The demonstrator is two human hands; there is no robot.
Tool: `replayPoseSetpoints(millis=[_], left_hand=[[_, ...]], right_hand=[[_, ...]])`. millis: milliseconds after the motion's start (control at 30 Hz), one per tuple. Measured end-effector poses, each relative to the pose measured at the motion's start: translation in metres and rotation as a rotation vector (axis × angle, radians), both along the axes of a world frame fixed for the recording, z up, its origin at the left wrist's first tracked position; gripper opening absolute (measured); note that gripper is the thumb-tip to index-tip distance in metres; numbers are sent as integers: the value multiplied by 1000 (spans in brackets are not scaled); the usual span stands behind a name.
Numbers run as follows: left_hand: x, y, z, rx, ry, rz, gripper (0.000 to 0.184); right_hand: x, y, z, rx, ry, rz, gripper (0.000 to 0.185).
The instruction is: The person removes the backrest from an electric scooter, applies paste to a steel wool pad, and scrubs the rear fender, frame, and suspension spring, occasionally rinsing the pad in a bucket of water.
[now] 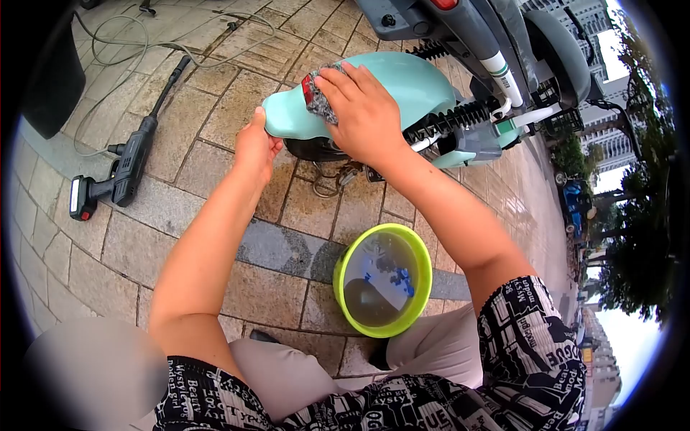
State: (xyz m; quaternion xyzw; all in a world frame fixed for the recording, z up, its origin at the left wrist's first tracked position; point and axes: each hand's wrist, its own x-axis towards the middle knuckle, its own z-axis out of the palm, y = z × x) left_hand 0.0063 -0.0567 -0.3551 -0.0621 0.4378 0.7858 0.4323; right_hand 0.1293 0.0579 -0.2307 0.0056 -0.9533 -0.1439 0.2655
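Note:
The mint-green rear mudguard point(424, 82) of a scooter juts out in front of me. My left hand point(255, 147) grips its narrow outer end, thumb on the edge and fingers curled below. With my right hand point(366, 115) I press a fuzzy grey cloth point(318, 104) onto the top of the mudguard. A red patch point(308, 89) shows beside the cloth; whether it is part of the cloth or a reflector I cannot tell. Most of the wheel is hidden beneath the mudguard.
A lime-green bucket point(424, 280) of murky water with blue bits stands between my legs. On the paving at left lies a cordless pressure washer point(129, 165) with a hose point(147, 43). The scooter's shock absorber point(460, 118) and seat point(557, 57) are at upper right.

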Motion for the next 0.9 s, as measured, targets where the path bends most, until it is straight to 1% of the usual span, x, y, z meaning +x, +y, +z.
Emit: replayPoseSetpoints(millis=[33,100,167,233,267,333,367,433,467,533,567,600,633,667,700,733,800,833,900], left_hand=[[0,-2,-1,-7,14,3,29],[1,-3,1,-43,13,-8,29],[-2,-5,-1,-66,2,-17,29],[-3,-3,-4,-31,-18,-34,29],[-3,-3,-3,-25,-26,-30,29],[-4,-3,2,29,-31,-22,34],[-4,-4,2,32,-39,-17,34],[-5,-6,3,22,-70,-47,36],[-5,-6,-1,12,-73,-46,36],[-2,-6,-9,128,-195,7,47],[-2,-7,-10,119,-194,1,47],[-2,-7,-8,123,-217,-9,54],[-4,-8,-7,127,-237,-18,60],[-7,-12,-5,130,-193,-69,70],[-6,-14,-4,126,-197,-73,70],[-4,-13,-1,106,-248,-38,73],[-7,-10,4,99,-292,-7,75],[-10,-10,-3,116,-257,-37,78],[-13,-10,-9,130,-220,-77,81]], right_hand=[[-24,-3,6,-9,1,1,56],[-62,-15,27,-148,-424,-501,50],[-46,-14,15,-159,-385,-449,53],[0,-12,-2,-31,-23,4,56],[25,-10,-7,-25,-31,7,56],[55,-4,-13,127,-292,30,57],[51,-5,-16,131,-299,35,57],[35,-7,-29,137,-209,112,57],[11,-17,-30,90,-190,140,50],[-43,-29,-49,187,-199,64,47],[-75,-45,-38,55,-443,-175,46],[-98,-57,-20,-78,-681,-412,47],[-103,-57,-15,-85,-675,-412,47],[-107,-57,-15,-148,-726,-456,49],[-108,-58,-16,-205,-785,-503,50],[-90,-57,-26,-200,-792,-510,50],[-34,-48,-55,201,-257,-59,57],[-21,-43,-57,207,-258,-68,57],[-6,-42,-54,228,-186,61,58]])
